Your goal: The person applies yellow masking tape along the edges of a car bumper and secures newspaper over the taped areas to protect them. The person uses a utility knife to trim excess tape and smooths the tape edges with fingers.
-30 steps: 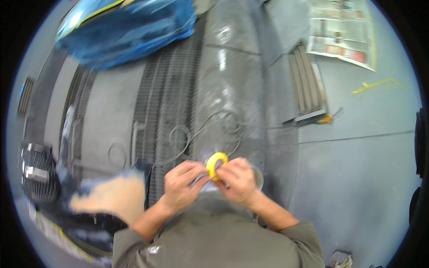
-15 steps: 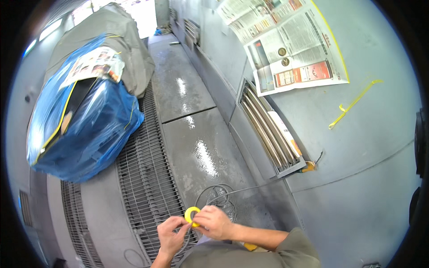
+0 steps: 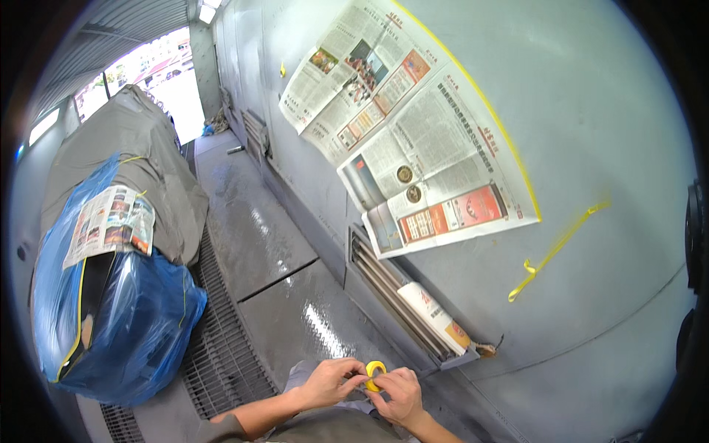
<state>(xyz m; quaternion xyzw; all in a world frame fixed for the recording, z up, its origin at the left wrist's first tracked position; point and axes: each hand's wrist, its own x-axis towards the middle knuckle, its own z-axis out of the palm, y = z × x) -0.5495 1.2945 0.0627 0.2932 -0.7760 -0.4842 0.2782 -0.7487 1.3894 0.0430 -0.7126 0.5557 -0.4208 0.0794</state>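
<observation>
Head view, bottom centre: left hand (image 3: 331, 383) and right hand (image 3: 399, 398) pinch a yellow tape roll (image 3: 375, 365); a slack pinch could drop it towards the lower-left grate (image 3: 225, 369)

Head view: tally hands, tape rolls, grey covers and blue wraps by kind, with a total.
Hands: 2 (left hand, right hand)
Tape roll: 1, yellow, at the hands
Grey cover: 1
Blue wrap: 1, counted as one piece
Total: 5
</observation>
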